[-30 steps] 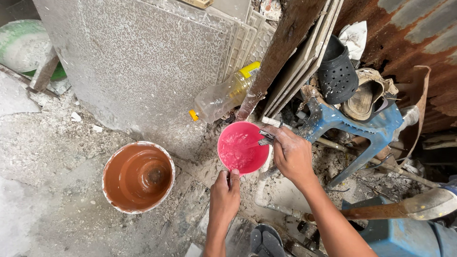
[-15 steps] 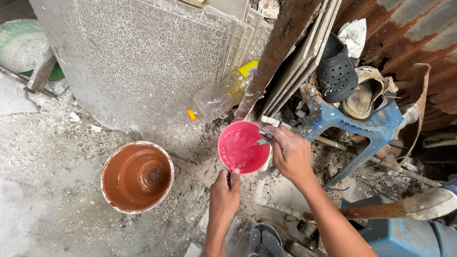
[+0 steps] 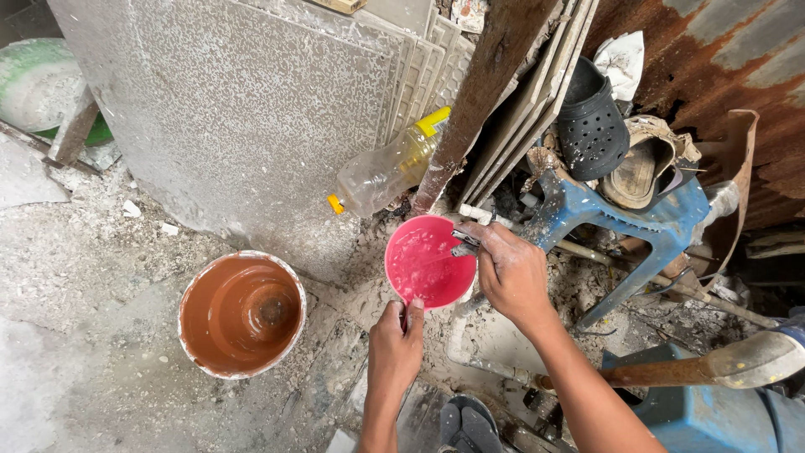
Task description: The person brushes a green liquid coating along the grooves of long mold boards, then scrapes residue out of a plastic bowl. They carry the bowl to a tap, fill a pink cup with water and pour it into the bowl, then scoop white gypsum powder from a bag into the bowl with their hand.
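The scoop bowl (image 3: pixel 429 262) is bright pink. The bucket (image 3: pixel 241 314) is rust-brown inside with a whitish rim. The clear bottle (image 3: pixel 387 172) has a yellow cap and label. The slab (image 3: pixel 243 126) is speckled grey. The stool (image 3: pixel 625 222) is blue, the clog (image 3: pixel 589 126) black.

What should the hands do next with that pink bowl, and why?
Probably keep the round pink plastic bowl level under the small metal tap. The left hand grips its near rim, the right hand is at the tap, and water already pools inside, so tilting might spill it.
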The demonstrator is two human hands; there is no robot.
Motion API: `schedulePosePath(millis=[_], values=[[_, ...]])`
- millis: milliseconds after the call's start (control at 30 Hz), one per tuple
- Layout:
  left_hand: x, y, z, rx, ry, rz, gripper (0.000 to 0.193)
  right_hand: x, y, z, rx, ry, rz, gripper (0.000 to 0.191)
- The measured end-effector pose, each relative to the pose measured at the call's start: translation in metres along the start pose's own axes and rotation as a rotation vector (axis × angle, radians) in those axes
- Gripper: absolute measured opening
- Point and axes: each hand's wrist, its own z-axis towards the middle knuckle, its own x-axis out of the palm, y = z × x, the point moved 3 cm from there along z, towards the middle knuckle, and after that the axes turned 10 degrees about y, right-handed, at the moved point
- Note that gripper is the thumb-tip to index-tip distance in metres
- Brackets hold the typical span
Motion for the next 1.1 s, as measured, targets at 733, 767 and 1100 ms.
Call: schedulePosePath(millis=[733, 767, 1100], values=[[0.0003, 0.0005, 0.0002, -0.036, 0.028, 0.023, 0.041, -0.0008, 0.0012, 0.0006, -0.003, -0.009, 0.013, 0.036], [0.0003, 0.0008, 0.0003, -0.031, 0.026, 0.019, 0.040, -0.0006, 0.0012, 0.0004, -0.007, -0.011, 0.007, 0.035], [0.0018, 0.0063, 0.0028, -0.033, 0.026, 0.042, 0.038, -0.0004, 0.0015, 0.0009, -0.020, -0.013, 0.005, 0.035]])
